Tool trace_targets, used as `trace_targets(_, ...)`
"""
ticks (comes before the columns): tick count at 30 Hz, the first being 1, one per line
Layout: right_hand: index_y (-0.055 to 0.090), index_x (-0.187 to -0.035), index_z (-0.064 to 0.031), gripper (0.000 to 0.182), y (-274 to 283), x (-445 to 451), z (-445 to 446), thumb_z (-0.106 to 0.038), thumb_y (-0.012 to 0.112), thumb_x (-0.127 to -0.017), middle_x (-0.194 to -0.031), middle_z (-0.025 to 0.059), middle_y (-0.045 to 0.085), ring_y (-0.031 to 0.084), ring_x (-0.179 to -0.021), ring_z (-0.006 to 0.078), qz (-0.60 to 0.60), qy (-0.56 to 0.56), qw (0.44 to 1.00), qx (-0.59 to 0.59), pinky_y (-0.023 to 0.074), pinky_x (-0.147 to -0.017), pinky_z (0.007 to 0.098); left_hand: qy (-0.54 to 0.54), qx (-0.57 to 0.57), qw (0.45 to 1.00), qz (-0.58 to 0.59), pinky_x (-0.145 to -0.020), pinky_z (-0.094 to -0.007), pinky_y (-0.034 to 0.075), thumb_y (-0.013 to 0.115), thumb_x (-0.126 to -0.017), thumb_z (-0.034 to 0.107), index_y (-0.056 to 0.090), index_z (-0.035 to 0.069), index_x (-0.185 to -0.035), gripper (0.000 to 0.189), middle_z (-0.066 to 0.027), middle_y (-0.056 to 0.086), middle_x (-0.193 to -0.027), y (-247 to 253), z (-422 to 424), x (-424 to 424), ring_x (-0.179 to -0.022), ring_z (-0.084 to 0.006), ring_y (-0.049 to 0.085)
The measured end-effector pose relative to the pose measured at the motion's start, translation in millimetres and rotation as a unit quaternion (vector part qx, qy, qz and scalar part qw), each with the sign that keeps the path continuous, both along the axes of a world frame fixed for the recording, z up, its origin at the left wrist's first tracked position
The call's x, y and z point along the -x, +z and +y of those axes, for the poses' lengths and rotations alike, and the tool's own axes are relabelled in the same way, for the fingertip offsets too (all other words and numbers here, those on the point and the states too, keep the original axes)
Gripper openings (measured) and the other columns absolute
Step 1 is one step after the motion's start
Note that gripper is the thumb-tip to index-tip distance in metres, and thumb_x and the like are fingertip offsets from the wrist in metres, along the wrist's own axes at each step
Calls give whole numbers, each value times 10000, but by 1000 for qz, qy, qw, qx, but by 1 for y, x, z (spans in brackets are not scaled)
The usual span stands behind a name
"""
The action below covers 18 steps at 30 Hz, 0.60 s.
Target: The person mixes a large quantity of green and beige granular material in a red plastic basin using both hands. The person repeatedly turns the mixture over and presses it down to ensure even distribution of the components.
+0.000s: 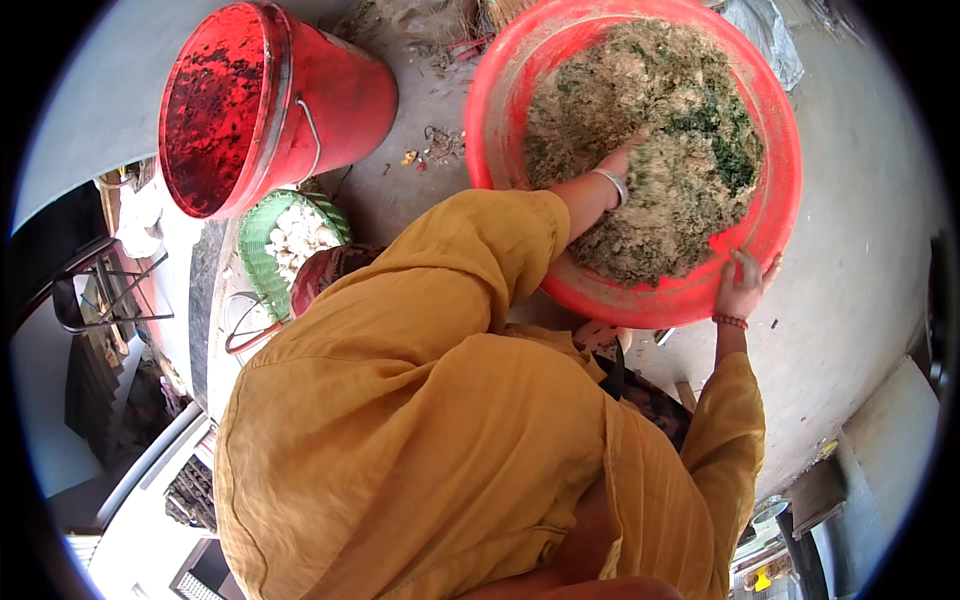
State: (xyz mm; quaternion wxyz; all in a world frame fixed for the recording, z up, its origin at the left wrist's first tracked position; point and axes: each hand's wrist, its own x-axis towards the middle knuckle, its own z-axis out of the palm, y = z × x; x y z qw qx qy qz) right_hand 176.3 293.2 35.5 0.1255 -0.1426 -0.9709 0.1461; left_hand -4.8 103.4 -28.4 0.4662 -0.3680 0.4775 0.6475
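A large red plastic basin holds a coarse tan mash mixed with chopped dark green leaves. My left hand, below a silver bangle, is pushed into the middle of this mix. Its fingers are buried and blurred, so their grip is hidden. At the basin's near right rim, my right hand holds the edge, fingers over the outside. A beaded red bracelet circles that wrist.
Left of the basin, a red bucket has dark green bits stuck inside. A green woven basket with whitish pieces stands below it. Debris lies on the concrete floor. A clear plastic bag lies beyond the basin.
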Motion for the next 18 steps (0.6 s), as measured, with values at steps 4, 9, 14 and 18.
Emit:
trace_targets(4,617,-819,-119,146,2,2,-4,-47,566,-703,-921,56,616,464,-1091,232,7,6,1000,11,132,-1062,423,-202,-32,945,257,-1011,-345,217,557,-734,526,294,106,-1313,762,-179,199,-1379,52,1,1,-1270,-298,202)
trace_targets(9,615,-816,-116,148,-3,-1,-1,-36,564,-702,-918,54,616,460,-1098,234,23,2,999,30,126,-1063,423,-371,157,711,576,-1012,-382,241,503,-791,478,403,123,-1251,589,-193,242,-1356,105,6,37,-1238,-323,271)
trace_targets(14,615,-817,-112,150,-4,1,1,-31,560,-704,-912,52,617,461,-1099,241,28,7,999,37,129,-1059,428,-397,250,572,673,-989,-385,293,435,-810,515,450,165,-1220,539,-143,406,-1270,72,18,144,-1172,-286,383)
trace_targets(18,616,-815,-106,146,-5,-2,2,-29,553,-708,-908,57,617,458,-1104,258,19,-3,999,49,140,-1053,433,-471,209,604,608,-967,-375,322,388,-802,578,333,179,-1303,642,-164,407,-1262,22,14,185,-1168,-276,390)
